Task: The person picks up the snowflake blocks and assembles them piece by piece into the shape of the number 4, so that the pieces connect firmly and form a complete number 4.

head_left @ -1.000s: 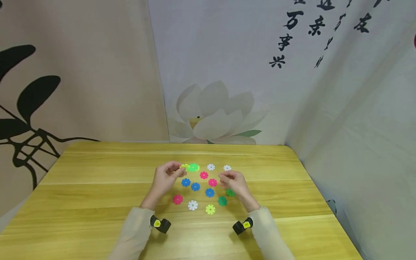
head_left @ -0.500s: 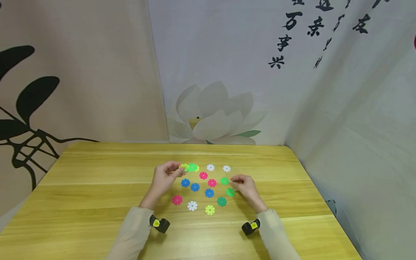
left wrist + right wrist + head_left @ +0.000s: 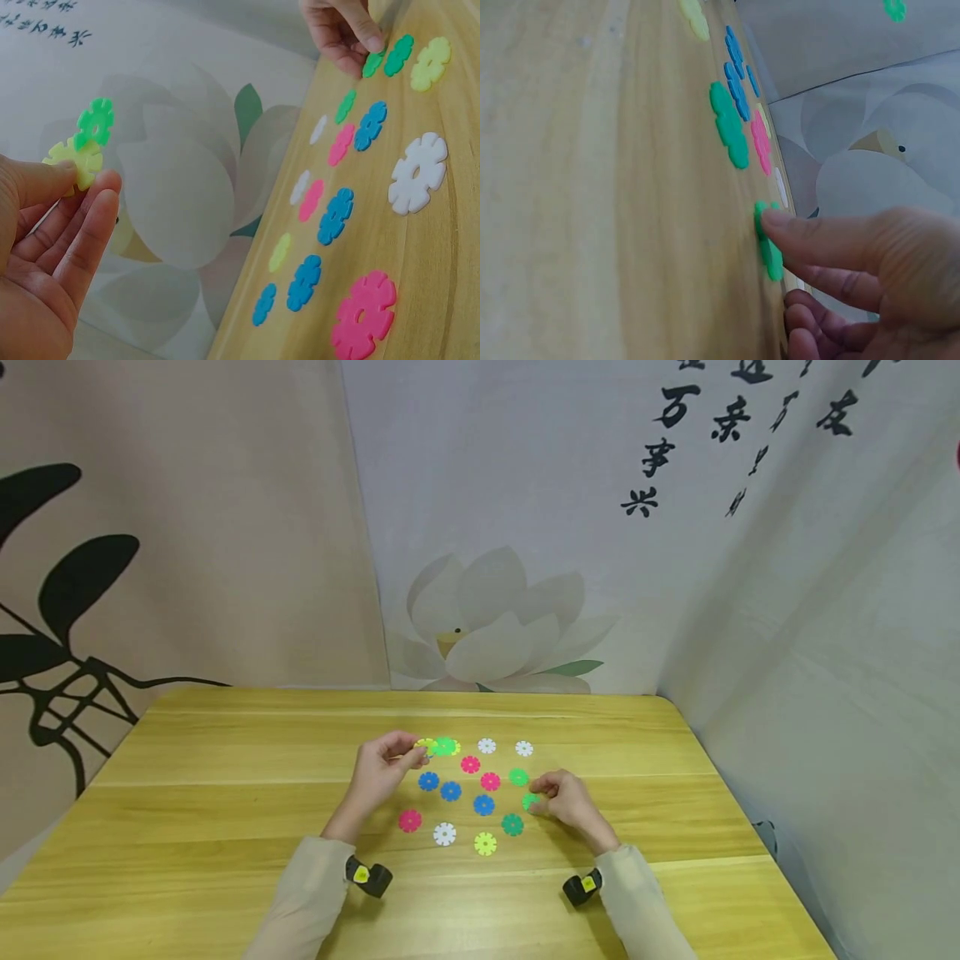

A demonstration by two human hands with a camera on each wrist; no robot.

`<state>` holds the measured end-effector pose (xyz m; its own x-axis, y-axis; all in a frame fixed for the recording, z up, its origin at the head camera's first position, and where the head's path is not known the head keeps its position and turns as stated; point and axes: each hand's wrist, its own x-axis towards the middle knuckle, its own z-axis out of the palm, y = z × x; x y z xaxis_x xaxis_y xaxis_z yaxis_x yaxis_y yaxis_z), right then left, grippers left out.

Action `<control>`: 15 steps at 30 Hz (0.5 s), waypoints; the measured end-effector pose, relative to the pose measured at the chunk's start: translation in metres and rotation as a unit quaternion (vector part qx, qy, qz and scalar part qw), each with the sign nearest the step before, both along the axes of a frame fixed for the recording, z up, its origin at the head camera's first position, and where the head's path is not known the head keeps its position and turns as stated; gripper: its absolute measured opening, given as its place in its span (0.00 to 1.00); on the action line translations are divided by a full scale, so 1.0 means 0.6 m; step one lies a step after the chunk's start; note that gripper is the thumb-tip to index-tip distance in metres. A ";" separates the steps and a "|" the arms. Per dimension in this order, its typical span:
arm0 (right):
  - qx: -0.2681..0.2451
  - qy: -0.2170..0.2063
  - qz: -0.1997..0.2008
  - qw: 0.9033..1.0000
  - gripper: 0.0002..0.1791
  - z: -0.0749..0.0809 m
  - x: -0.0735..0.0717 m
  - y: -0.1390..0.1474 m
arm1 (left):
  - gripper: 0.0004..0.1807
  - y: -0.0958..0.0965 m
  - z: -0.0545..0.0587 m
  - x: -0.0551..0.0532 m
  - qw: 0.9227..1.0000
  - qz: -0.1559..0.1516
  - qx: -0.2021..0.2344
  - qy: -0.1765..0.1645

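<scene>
In the head view my left hand (image 3: 382, 768), raised above the table, pinches a yellow snowflake disc (image 3: 82, 166) by its edge. A bright green snowflake disc (image 3: 96, 122) is joined to that yellow one and sticks out beyond it. My right hand (image 3: 567, 800) is low over the right of the scattered discs. Its thumb and fingers pinch a green notched disc (image 3: 769, 244) at the tabletop; whether that disc has left the wood cannot be told. Near it lie another bright green disc (image 3: 518, 777) and a darker green one (image 3: 512, 824).
Several loose discs lie flat on the wooden table (image 3: 225, 818), among them a blue disc (image 3: 483, 805), a pink disc (image 3: 410, 821), a white disc (image 3: 445, 834) and a yellow disc (image 3: 485, 843). Behind the table's far edge hangs a printed curtain (image 3: 510, 527).
My right hand has moved right and then slightly down, away from the middle discs, and its fingers have come onto the green disc. The left hand stays still with its joined pair.
</scene>
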<state>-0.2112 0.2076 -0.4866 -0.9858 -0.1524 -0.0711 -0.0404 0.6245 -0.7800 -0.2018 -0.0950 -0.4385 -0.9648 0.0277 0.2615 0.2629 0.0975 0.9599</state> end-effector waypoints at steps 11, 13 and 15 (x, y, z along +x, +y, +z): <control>0.046 -0.015 0.019 0.999 0.14 0.008 -0.005 -0.009 | 0.04 0.000 0.001 -0.001 1.000 0.000 -0.007 0.004; 0.027 -0.007 0.015 0.999 0.13 0.006 -0.007 -0.006 | 0.03 0.001 0.001 -0.001 1.000 -0.001 -0.007 0.009; -0.001 -0.002 0.003 1.000 0.10 0.004 -0.007 -0.004 | 0.03 0.001 0.000 -0.002 1.000 -0.002 -0.005 0.012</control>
